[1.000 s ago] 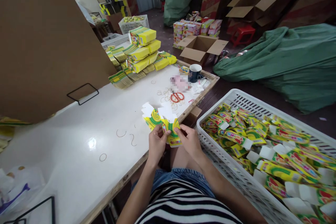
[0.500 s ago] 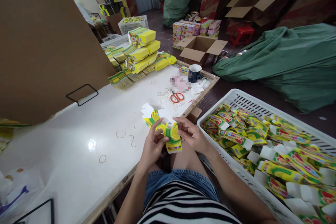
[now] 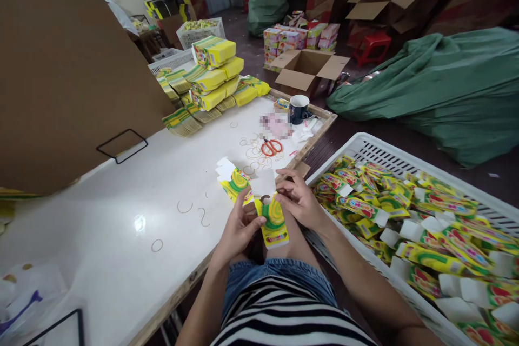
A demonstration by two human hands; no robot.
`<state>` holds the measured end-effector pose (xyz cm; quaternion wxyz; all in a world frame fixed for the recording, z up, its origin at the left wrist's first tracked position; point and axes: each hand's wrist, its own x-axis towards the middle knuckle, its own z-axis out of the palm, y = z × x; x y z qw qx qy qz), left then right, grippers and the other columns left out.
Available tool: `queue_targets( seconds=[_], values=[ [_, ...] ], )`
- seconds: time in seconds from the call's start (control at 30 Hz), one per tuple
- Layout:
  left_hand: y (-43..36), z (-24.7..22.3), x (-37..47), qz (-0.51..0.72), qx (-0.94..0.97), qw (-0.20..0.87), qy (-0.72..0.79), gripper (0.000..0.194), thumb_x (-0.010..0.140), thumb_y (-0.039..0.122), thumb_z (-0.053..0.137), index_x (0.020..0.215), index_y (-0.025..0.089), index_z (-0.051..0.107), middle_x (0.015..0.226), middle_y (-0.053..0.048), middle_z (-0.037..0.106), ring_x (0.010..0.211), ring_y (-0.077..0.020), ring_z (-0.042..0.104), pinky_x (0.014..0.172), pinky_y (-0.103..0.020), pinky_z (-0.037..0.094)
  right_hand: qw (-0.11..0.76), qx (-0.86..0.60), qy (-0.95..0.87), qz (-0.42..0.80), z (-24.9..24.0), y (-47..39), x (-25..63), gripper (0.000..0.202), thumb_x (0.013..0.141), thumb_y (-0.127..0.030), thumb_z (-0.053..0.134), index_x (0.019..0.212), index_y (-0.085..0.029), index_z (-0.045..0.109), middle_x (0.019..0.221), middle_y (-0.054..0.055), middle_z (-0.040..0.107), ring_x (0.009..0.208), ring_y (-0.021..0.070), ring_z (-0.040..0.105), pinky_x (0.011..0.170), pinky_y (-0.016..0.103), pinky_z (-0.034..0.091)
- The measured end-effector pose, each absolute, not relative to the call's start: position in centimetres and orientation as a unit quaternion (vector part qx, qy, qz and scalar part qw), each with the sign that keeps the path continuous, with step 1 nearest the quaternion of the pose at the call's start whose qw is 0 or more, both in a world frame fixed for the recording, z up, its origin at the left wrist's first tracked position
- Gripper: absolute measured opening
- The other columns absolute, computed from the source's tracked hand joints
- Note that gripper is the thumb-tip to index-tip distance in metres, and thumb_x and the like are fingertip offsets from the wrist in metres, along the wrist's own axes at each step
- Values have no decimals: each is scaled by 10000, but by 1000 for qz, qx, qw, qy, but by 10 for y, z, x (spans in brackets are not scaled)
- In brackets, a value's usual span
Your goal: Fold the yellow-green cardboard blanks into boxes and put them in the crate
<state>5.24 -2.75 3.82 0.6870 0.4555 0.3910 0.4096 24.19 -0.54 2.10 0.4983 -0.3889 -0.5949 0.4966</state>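
Note:
A small yellow and green carton (image 3: 272,219) with a raised white flap is held over my lap. My left hand (image 3: 242,223) pinches its left edge between thumb and fingers. At the carton's upper right, my right hand (image 3: 297,200) has its fingers curled against the edge by the flap. Just beyond the left hand, another yellow carton blank (image 3: 234,181) with white flaps lies at the table's edge.
On the white table (image 3: 121,259) are loose rubber bands, red-handled scissors (image 3: 271,147), a dark mug (image 3: 299,109) and stacked carton blanks (image 3: 214,75). At my right stands a white basket (image 3: 360,143) full of cartons. An open cardboard box (image 3: 304,70) sits on the floor.
The held carton has come down slightly, and its white flap now stands up in view. My right hand has shifted a little up at the carton's top edge. The view has tilted slightly.

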Motion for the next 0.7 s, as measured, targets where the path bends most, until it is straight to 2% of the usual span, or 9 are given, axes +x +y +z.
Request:
queue_targets(
  seconds=[0.03, 0.1, 0.17, 0.27, 0.33, 0.5, 0.7],
  values=[
    [-27, 36, 53, 404, 463, 681, 399, 653, 761, 320, 751, 1320, 277, 417, 1092, -79, 692, 794, -190, 703, 691, -283, 553, 496, -395, -606, 480, 21, -5, 243, 393, 916, -391, 558, 1267, -216, 535, 1012, 67, 658, 925, 193, 625, 821, 328, 508],
    [-25, 33, 54, 403, 481, 656, 419, 547, 776, 326, 732, 1263, 237, 500, 1105, -88, 686, 768, -178, 698, 681, -273, 551, 486, -405, -640, 436, 24, -4, 248, 290, 917, -410, 553, 1079, -201, 672, 1054, 89, 652, 1032, 221, 593, 878, 352, 484],
    [-24, 30, 57, 407, 498, 625, 443, 487, 791, 303, 712, 1236, 214, 534, 1101, -88, 686, 761, -165, 693, 678, -259, 548, 470, -409, -651, 433, 28, -4, 252, 307, 911, -438, 553, 950, -183, 721, 1004, 91, 657, 985, 221, 595, 832, 341, 490],
    [-25, 28, 63, 412, 504, 600, 466, 495, 784, 262, 706, 1249, 210, 543, 1108, -80, 690, 783, -161, 692, 705, -253, 550, 414, -426, -635, 494, 32, -6, 253, 328, 877, -411, 599, 1100, -180, 670, 791, 19, 643, 683, 149, 575, 613, 257, 467],
    [-25, 29, 66, 410, 501, 606, 461, 509, 787, 245, 693, 1271, 213, 540, 1125, -85, 689, 823, -172, 696, 741, -267, 553, 379, -452, -642, 490, 33, -6, 250, 361, 844, -321, 630, 1180, -192, 608, 714, -29, 612, 585, 120, 524, 545, 222, 411],
    [-25, 32, 67, 399, 486, 646, 432, 539, 804, 248, 668, 1316, 208, 507, 1131, -108, 693, 875, -200, 701, 762, -297, 561, 326, -539, -688, 360, 36, -5, 243, 276, 791, -168, 619, 1064, -202, 592, 591, -77, 484, 527, 116, 469, 529, 218, 327],
    [-27, 35, 67, 409, 478, 641, 439, 567, 792, 279, 699, 1320, 218, 502, 1165, -107, 682, 872, -198, 706, 769, -290, 554, 319, -532, -698, 359, 37, -7, 239, 358, 766, -152, 627, 1108, -221, 546, 629, -77, 500, 539, 121, 499, 532, 211, 346]
  ],
)
